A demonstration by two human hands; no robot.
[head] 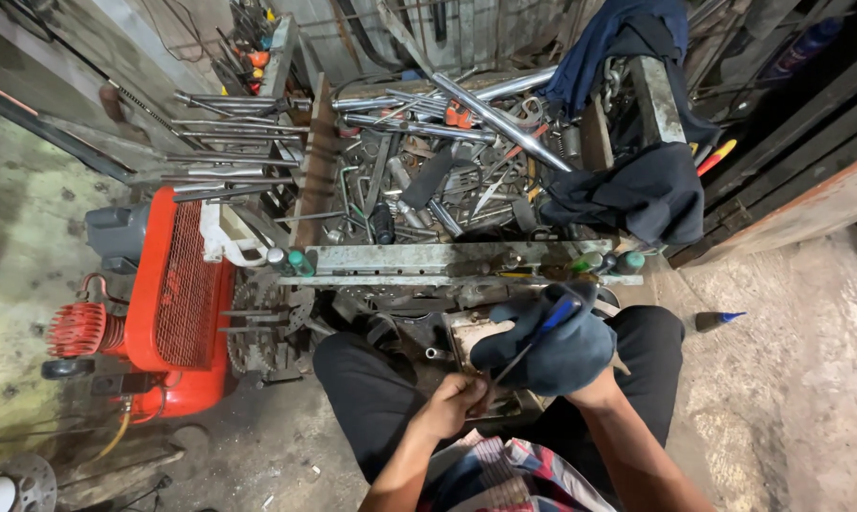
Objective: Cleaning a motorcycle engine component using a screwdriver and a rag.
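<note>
Screwdriver [539, 334] in gloved right hand [547, 346], tip at left hand [454, 398]

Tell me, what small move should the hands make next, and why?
Probably press the screwdriver tip down into the metal part. The gloved right hand grips the blue handle, while the bare left hand steadies the shaft's tip.

Compressor [167, 299] sits left on the floor [789, 379]. Tool bin [447, 180] lies far centre, cloth [637, 190] on its right edge. Near, right hand [547, 346] is right of left hand [452, 403], screwdriver [542, 327] between them.
</note>
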